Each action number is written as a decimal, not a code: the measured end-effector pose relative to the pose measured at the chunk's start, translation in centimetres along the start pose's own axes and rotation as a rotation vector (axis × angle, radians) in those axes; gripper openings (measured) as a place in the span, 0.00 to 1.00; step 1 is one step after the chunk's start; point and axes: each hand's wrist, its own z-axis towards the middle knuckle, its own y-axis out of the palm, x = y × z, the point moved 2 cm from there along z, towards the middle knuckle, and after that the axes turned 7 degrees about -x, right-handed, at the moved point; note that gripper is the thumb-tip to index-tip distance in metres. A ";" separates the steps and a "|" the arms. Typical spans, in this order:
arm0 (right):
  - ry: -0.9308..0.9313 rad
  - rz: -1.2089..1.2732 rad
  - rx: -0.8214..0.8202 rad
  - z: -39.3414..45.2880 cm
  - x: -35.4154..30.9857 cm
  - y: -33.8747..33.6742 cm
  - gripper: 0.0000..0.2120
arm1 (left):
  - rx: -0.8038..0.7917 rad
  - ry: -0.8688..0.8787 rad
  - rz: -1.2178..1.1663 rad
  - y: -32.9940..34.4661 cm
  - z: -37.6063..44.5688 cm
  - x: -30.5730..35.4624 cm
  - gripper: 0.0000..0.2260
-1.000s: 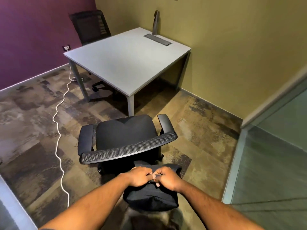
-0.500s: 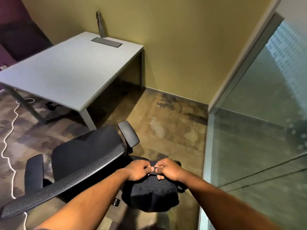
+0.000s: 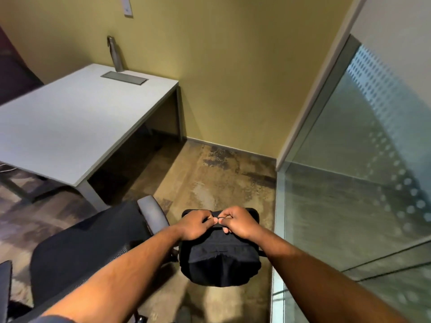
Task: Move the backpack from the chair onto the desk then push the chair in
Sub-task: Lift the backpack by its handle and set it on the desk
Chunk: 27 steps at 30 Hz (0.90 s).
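Note:
A black backpack (image 3: pixel 221 259) hangs in the air in front of me, to the right of the black office chair (image 3: pixel 88 248). My left hand (image 3: pixel 194 223) and my right hand (image 3: pixel 238 221) are both closed on its top handle, knuckles touching. The chair's seat holds nothing and its grey armrest (image 3: pixel 154 212) points toward the bag. The white desk (image 3: pixel 70 122) stands at the left, beyond the chair, its top bare but for a grey cable hatch (image 3: pixel 124 78).
A metal bottle (image 3: pixel 115 54) stands at the desk's far edge against the yellow wall. A glass partition (image 3: pixel 349 194) runs close along my right. Patterned carpet (image 3: pixel 210 178) lies between the desk, the wall and the glass.
The view has swung right. The backpack, held in both hands, has moved from behind the chair's backrest to the chair's right side.

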 end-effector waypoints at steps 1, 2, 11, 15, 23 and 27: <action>0.003 0.014 0.011 0.9 -0.2 -1.1 0.16 | 0.017 0.010 -0.006 -0.9 1.0 0.3 0.15; 0.006 0.024 0.020 1.6 -0.4 -2.1 0.17 | 0.032 0.022 -0.013 -1.7 1.9 0.5 0.14; -0.010 0.004 0.053 12.3 -4.0 -11.7 0.17 | 0.047 0.140 -0.024 -12.4 13.0 0.9 0.12; -0.018 -0.013 0.035 18.4 -6.4 -15.4 0.18 | 0.117 0.163 -0.065 -17.6 17.8 -0.3 0.12; -0.087 -0.097 0.033 29.9 -11.7 -21.7 0.11 | 0.190 0.142 -0.045 -28.4 25.4 -3.2 0.15; -0.105 -0.135 0.002 36.1 -13.3 -25.0 0.15 | 0.251 0.116 -0.028 -33.2 29.5 -4.3 0.17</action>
